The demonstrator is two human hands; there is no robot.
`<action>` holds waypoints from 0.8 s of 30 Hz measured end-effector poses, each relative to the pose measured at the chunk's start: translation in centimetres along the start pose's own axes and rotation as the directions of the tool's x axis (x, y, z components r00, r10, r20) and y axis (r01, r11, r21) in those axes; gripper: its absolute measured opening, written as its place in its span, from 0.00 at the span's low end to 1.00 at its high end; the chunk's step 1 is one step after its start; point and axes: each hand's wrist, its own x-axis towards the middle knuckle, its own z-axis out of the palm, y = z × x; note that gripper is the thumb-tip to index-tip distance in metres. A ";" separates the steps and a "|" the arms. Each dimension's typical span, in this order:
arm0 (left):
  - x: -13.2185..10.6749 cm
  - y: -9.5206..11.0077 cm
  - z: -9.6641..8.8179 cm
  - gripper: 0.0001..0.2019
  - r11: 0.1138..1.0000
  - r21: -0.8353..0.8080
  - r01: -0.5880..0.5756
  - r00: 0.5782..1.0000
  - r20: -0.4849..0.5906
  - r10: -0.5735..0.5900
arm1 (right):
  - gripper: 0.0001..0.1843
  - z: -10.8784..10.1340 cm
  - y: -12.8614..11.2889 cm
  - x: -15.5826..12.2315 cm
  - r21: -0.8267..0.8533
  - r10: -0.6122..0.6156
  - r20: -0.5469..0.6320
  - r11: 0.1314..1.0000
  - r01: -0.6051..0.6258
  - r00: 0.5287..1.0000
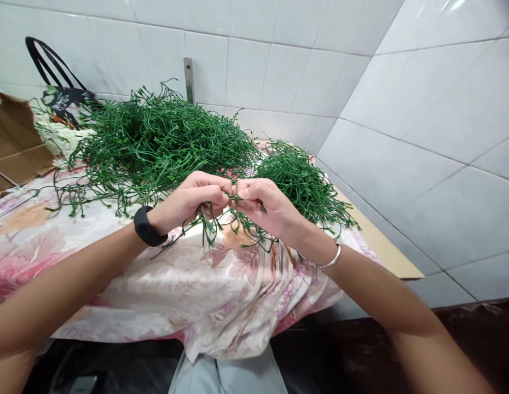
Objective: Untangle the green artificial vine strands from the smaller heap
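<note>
Both my hands meet over the front of the table, fingertips almost touching. My left hand (203, 192), with a black band at the wrist, is closed on green artificial stems (208, 223) whose branched ends hang below the fingers. My right hand (269, 207), with a silver bangle behind it, pinches the same stems from the other side; more sprigs dangle under it. Just behind the hands lies a large tangled heap of green stems (164, 137). A smaller heap (298, 180) sits to its right. The exact spot where the fingers grip is partly hidden.
A floral cloth (156, 290) covers the table and bunches at the front edge. At the left stand a cardboard box (16, 142), white flowers (68, 139) and a dark floral bag (68, 101). White tiled walls (254, 65) close off the back and right.
</note>
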 end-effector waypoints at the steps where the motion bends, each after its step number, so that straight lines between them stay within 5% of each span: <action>1: 0.0 0.0 0.1 0.11 0.999 -0.040 0.007 1.000 -0.005 -0.007 | 0.16 0.0 0.0 0.0 0.038 0.019 0.004 0.999 -0.020 1.000; 12: -0.6 0.1 0.4 0.09 0.971 -0.231 0.061 0.995 0.092 -0.041 | 0.15 0.2 0.2 -0.3 0.173 0.087 0.172 0.978 -0.117 0.981; 15: -0.7 0.5 -0.2 0.12 0.940 -0.342 -0.021 0.996 0.072 0.048 | 0.18 0.6 -1.1 -0.6 0.118 -0.048 0.215 0.993 0.023 0.975; 18: -0.5 1.1 -1.0 0.10 0.940 -0.315 -0.129 0.991 -0.063 0.115 | 0.16 0.6 -3.1 -1.1 -0.127 -0.199 0.125 0.968 0.215 0.972; 21: 0.1 1.1 -1.6 0.09 0.970 -0.182 -0.159 0.979 -0.154 0.132 | 0.11 -0.3 -4.5 -1.3 -0.568 -0.276 -0.002 0.791 0.226 0.961; 24: 0.7 0.5 -1.9 0.10 0.989 -0.096 -0.109 0.983 -0.156 0.094 | 0.11 -1.9 -4.3 -0.8 -0.940 -0.326 0.014 0.317 0.123 0.945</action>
